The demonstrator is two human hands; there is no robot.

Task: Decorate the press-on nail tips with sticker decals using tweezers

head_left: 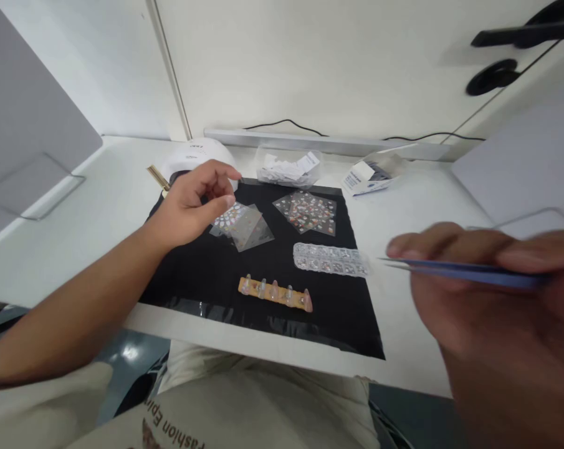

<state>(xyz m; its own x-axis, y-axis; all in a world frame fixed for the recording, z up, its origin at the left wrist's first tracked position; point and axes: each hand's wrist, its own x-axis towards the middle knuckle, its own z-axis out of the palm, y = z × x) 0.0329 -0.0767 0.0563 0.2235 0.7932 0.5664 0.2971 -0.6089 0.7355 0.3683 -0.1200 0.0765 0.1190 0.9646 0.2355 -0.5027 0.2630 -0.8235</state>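
Observation:
My right hand [487, 280], large and slightly blurred at the right, grips a pair of blue tweezers [468, 269] whose tips point left and stand a little apart. Loosely curved, my left hand [195, 202] hovers by the clear nail sticker sheets [248, 226]; its thumb and fingers are apart and nothing shows between them. Below, several press-on nails [275, 290] stand in a row on an orange-yellow strip [252, 289]. A clear compartment box [331, 260] of small shiny decorations lies left of the tweezer tips, apart from them.
More sticker sheets [310, 212] lie on the black mat [192, 274]. Behind it are a white nail lamp [202, 153], a clear bin [288, 168] of white papers and an open white box [370, 174]. A gold-coloured stick [157, 177] is beside the lamp.

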